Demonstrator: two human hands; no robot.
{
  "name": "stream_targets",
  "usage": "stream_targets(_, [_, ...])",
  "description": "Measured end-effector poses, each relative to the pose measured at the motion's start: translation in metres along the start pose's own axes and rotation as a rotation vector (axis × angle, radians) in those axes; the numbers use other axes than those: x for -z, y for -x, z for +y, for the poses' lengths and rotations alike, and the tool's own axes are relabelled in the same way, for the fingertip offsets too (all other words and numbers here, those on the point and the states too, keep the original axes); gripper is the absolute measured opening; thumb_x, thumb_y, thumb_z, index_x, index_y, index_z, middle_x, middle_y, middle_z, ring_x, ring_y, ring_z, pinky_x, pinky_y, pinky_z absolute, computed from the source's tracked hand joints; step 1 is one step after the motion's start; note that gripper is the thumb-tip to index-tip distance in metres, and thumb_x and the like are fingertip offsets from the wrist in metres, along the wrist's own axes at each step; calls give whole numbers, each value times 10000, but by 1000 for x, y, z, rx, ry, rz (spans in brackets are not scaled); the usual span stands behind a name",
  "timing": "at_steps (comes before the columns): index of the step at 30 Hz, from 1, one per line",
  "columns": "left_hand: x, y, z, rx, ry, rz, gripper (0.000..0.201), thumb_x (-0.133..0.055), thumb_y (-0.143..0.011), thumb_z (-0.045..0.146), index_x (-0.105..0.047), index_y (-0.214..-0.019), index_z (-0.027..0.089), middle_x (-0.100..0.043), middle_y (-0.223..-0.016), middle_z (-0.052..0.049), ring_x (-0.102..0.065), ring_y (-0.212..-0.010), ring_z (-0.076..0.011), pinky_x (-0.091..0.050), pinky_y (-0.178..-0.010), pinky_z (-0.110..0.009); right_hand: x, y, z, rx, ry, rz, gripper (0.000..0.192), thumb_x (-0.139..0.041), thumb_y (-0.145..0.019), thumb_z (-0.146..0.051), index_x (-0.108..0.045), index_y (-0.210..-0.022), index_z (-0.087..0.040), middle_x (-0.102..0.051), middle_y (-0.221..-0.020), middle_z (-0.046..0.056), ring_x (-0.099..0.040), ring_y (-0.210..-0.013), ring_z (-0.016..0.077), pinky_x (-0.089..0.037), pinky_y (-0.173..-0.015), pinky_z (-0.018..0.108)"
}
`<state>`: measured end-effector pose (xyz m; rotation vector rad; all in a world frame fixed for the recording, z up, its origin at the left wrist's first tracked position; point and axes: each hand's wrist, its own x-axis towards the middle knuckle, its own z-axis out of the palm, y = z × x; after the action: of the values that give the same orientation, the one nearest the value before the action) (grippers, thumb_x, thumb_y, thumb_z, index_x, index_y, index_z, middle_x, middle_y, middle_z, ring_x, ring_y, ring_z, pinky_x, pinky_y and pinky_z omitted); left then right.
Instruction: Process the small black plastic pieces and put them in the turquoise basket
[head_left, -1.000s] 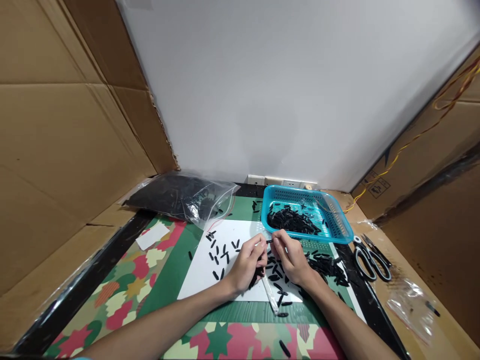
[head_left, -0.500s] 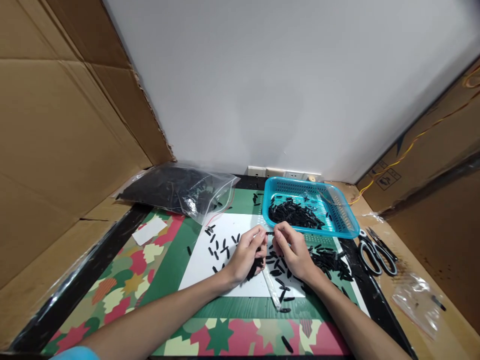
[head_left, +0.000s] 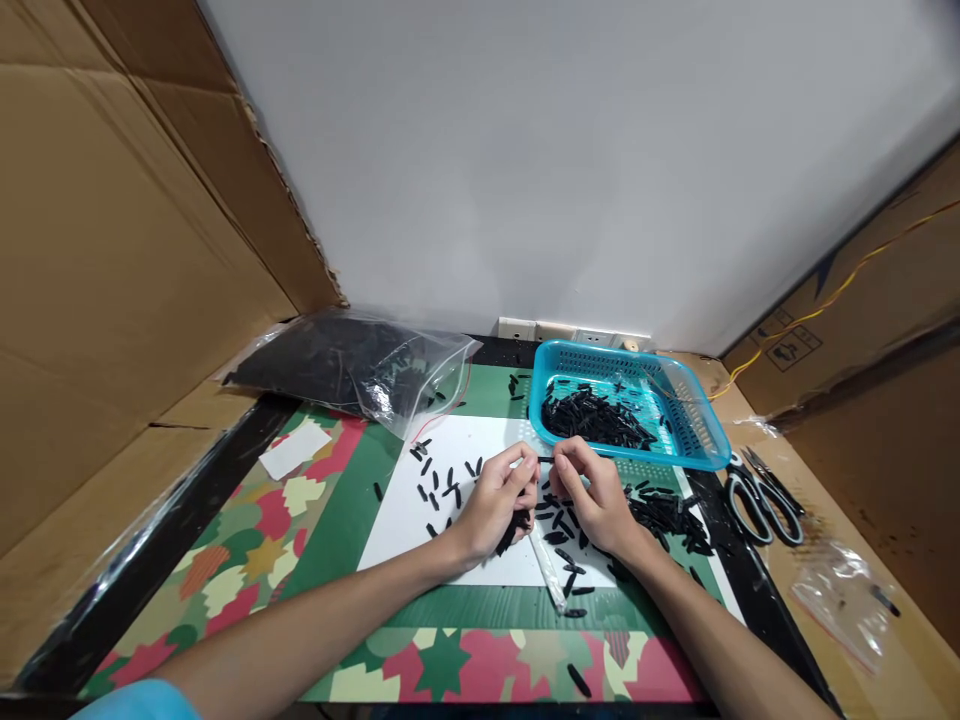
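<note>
My left hand (head_left: 495, 500) and my right hand (head_left: 589, 495) meet over a white sheet (head_left: 465, 515) on a patterned mat. Between their fingertips they pinch one small black piece (head_left: 545, 459). My left palm also holds a bunch of black pieces (head_left: 514, 528). A thin white strip (head_left: 546, 570) lies on the sheet under my hands. Loose black pieces (head_left: 442, 480) are scattered on the sheet to the left, and a pile of them (head_left: 664, 510) lies to the right of my right hand.
A blue basket (head_left: 705, 440) with black pieces stands behind my right hand. A clear bag of black parts (head_left: 352, 370) lies at the back left. Scissors (head_left: 761, 495) and a small plastic bag (head_left: 844, 595) lie at the right. Cardboard walls stand on both sides.
The camera tilted down slightly, so everything sits a little higher in view. My hands keep the same pinch on the small black piece.
</note>
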<state>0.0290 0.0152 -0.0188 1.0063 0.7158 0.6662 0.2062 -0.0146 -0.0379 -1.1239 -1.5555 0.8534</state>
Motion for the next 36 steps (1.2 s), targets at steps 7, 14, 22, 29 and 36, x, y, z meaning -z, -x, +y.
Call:
stream_targets(7, [0,0,1,11,1,-2,444,-612,-961,657,-461,-912,242,-348,-585,115,-337,-377,-51,-291,-345,-135,0,0,0,23,57,12,205,-458,-1119,-368,-552,-1011,-222,-587,-711,-33,-523,-592,130,-396,-593,268])
stream_targets(14, [0,0,0,3,0,2,460,-641,-933,680,-453,-945,260,-343,-574,127,-335,-354,-58,-294,-325,-140,-1,0,1,-30,53,39,237,-457,-1110,-434,-559,-1079,-223,-592,-681,-31,-527,-558,138,-392,-530,256])
stream_targets(22, [-2,-1,3,-3,47,-22,476,-657,-920,681,-455,-938,251,-348,-551,133,-297,-336,-46,-267,-315,-137,-1,1,2,-33,17,41,217,-469,-1110,-421,-560,-1119,-224,-579,-650,-49,-518,-534,133,-393,-527,248])
stream_targets(29, [-3,0,4,2,54,-14,489,-672,-913,677,-441,-909,246,-346,-549,130,-315,-338,-47,-265,-314,-136,-1,1,0,-43,30,29,258,-456,-1106,-458,-563,-1116,-224,-593,-650,-41,-551,-534,144,-408,-526,256])
stream_targets(36, [-3,0,5,-16,40,-9,477,-647,-934,674,-425,-915,252,-360,-560,130,-349,-342,-52,-283,-325,-134,0,0,-1,-55,29,7,233,-471,-1102,-442,-564,-1088,-229,-590,-644,-43,-541,-540,144,-418,-540,262])
